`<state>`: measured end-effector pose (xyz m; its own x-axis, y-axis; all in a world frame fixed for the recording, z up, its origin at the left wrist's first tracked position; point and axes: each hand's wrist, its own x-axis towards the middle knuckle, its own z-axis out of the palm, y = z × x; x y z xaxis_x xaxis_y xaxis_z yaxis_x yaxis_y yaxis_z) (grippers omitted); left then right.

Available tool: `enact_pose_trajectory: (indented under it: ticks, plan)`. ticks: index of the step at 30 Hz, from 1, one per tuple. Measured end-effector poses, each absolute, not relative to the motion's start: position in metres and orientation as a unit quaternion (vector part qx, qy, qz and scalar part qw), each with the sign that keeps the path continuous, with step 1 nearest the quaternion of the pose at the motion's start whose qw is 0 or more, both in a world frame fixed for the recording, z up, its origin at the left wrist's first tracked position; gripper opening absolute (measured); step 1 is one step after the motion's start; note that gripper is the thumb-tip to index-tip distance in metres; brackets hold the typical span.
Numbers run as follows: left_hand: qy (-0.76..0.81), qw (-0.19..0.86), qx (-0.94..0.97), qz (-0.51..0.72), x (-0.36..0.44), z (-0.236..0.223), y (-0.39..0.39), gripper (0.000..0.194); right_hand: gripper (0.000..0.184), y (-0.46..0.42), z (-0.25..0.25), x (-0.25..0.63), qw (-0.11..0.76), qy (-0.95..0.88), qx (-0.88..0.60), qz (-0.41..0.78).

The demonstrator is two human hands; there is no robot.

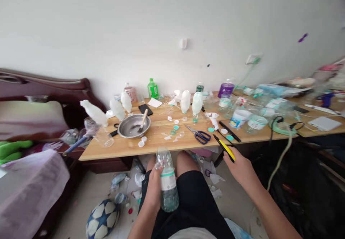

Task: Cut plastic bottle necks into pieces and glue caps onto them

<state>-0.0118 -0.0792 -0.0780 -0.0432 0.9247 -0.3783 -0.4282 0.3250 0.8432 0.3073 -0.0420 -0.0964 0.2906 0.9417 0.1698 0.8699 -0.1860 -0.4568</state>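
My left hand is closed round a clear plastic bottle with a white and teal label. The bottle stands nearly upright over my lap, just in front of the table edge. In my right hand is a yellow and black utility knife, its tip pointing up and left over the table's front edge. Scissors with dark blue handles lie on the wooden table between the two hands. A white glue gun rests behind the knife, beside a black stick-like object.
A metal bowl with a brush stands on the left. White-covered bottle shapes stand at the back. Several plastic bottles and a white tub crowd the right. Bottle caps and scraps are scattered about. A ball lies on the floor.
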Motion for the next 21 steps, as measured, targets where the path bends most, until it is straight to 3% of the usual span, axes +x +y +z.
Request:
enact_pose_trajectory:
  ticks: [10, 17, 21]
  plan:
    - [0.572, 0.493, 0.328, 0.568, -0.041, -0.064, -0.067, 0.033, 0.046, -0.055, -0.102, 0.291, 0.262, -0.552, -0.785, 0.105]
    - [0.583, 0.514, 0.313, 0.546, -0.040, -0.109, -0.057, 0.051, 0.044, -0.060, -0.074, 0.296, 0.274, -0.564, -0.777, 0.062]
    - [0.634, 0.519, 0.284, 0.498, -0.029, -0.151, -0.068, 0.054, 0.043, -0.035, -0.032, 0.301, 0.252, -0.584, -0.771, 0.016]
